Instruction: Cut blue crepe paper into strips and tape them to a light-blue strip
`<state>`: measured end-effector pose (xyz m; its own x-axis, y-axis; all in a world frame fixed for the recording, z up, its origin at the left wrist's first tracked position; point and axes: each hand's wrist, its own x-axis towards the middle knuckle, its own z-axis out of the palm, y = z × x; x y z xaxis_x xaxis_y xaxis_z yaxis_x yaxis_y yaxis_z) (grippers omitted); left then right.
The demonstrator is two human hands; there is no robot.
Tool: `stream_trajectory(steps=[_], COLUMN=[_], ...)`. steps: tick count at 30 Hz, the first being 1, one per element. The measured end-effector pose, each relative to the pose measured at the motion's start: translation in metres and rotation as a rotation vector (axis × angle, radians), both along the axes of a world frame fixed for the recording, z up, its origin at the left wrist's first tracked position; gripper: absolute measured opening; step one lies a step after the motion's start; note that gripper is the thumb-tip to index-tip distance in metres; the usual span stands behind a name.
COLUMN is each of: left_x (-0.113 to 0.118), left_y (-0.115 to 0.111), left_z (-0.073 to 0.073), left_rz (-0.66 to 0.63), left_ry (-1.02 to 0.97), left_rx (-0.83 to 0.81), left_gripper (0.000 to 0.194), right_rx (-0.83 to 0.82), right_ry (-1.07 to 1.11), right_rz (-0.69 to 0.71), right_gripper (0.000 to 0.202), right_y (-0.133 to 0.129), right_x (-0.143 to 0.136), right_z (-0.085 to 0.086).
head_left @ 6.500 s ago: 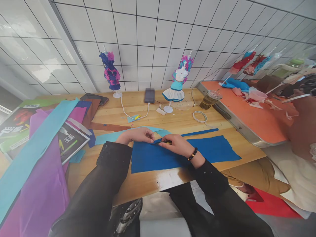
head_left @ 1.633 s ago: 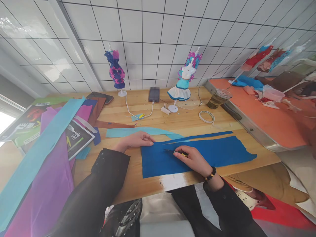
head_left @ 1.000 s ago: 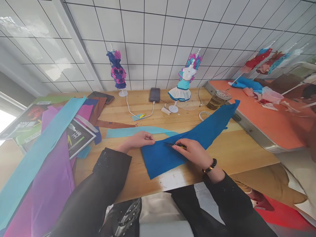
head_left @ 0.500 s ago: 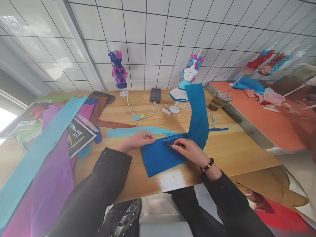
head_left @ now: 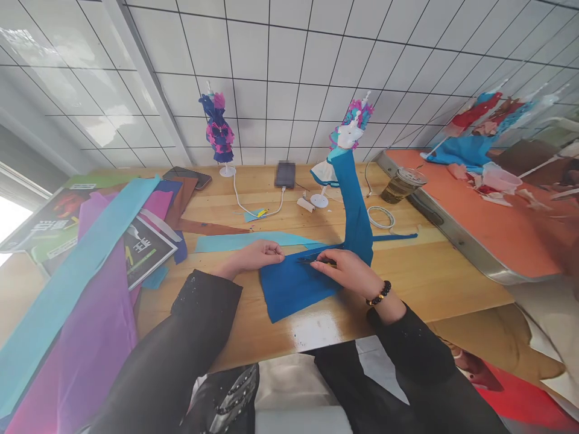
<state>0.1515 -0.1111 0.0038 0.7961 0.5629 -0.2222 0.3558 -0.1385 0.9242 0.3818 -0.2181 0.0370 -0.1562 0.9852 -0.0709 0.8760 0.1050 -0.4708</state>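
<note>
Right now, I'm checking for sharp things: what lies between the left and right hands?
The head view shows blue cloth and scissors pointing from the right hand toward the left hand.

We can't see most of the handles of the scissors (head_left: pixel 306 260), because the right hand (head_left: pixel 350 272) covers them. We can't tell if the left hand (head_left: pixel 256 255) pinches the blue sheet (head_left: pixel 298 288) or just touches it. That sheet's raised end hides part of the white skirt (head_left: pixel 323 173) near the back edge of the tabletop (head_left: pixel 425 271). Past its left edge, our view cuts off the purple sheet (head_left: pixel 97 289) and the pale blue strip (head_left: pixel 90 257). Past its right edge, the little clothes (head_left: pixel 477 114) look too blurry to make out.
</note>
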Motion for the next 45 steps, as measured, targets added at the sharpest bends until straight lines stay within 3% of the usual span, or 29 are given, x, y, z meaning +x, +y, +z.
stream_trajectory(steps=[7, 20, 45], left_x=[0.000, -0.003, -0.007], left_y=[0.001, 0.004, 0.007], left_z=[0.000, -0.001, -0.001], left_rz=[-0.040, -0.060, -0.067], left_ry=[-0.013, -0.020, 0.007], left_rx=[-0.008, -0.011, -0.006], left_gripper=[0.032, 0.033, 0.031], right_rx=[-0.037, -0.217, -0.274], right_ry=[0.011, 0.242, 0.270], right_rz=[0.039, 0.127, 0.170], right_gripper=[0.040, 0.044, 0.046], right_y=[0.010, 0.029, 0.041], right_x=[-0.002, 0.005, -0.003], right_z=[-0.001, -0.008, -0.005])
